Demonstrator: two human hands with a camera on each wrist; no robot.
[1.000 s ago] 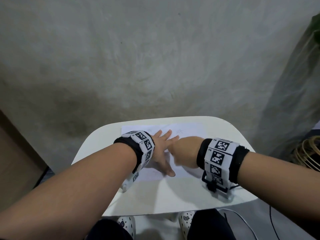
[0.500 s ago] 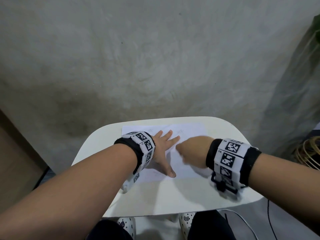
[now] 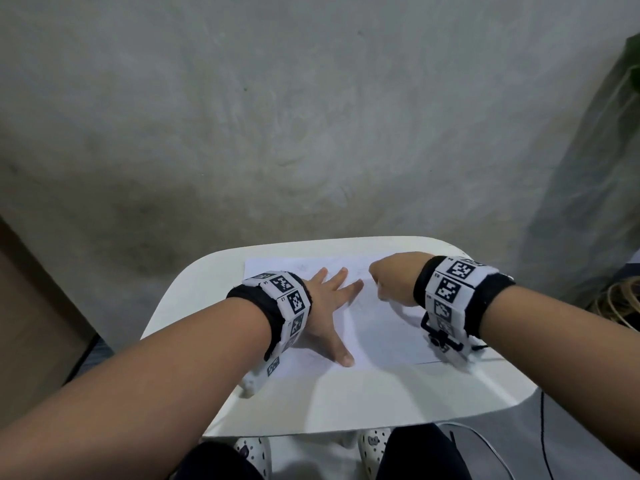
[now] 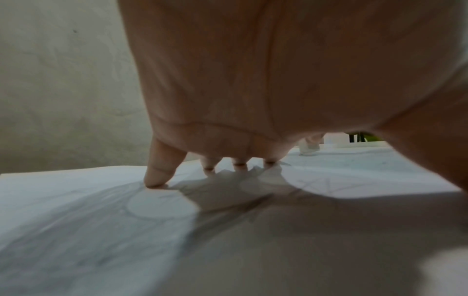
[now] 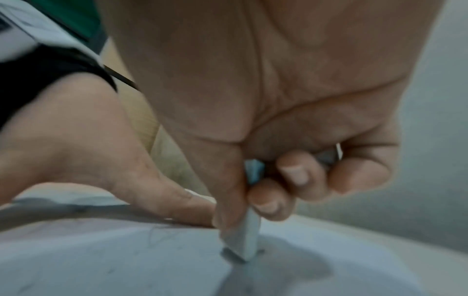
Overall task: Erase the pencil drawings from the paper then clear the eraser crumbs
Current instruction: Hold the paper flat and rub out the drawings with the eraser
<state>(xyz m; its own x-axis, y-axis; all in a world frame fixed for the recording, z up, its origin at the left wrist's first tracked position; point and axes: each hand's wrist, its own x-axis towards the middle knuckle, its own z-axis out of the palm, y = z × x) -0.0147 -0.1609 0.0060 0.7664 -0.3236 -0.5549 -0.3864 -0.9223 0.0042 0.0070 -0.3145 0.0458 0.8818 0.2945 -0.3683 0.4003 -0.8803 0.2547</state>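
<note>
A white sheet of paper [image 3: 388, 327] with faint pencil lines lies on a small white table [image 3: 346, 396]. My left hand [image 3: 332, 306] lies flat on the sheet's left half with its fingers spread, and its fingertips [image 4: 154, 180] press the paper [image 4: 88, 220]. My right hand [image 3: 391, 275] is curled over the sheet's far right part. In the right wrist view it pinches a white eraser [image 5: 247, 240] between thumb and fingers, the eraser's tip touching the paper [image 5: 113, 260]. Faint pencil marks [image 5: 162, 233] show beside the tip.
The table stands against a grey concrete wall [image 3: 311, 116]. A brown panel [image 3: 31, 306] is at the left. A woven basket [image 3: 623, 303] and a plant are at the right. Cables [image 3: 543, 438] hang off the table's right edge. My knees and shoes [image 3: 252, 452] show below.
My right hand has moved right and farther back across the sheet, away from the left fingertips, with the eraser. The left hand has stayed flat in place.
</note>
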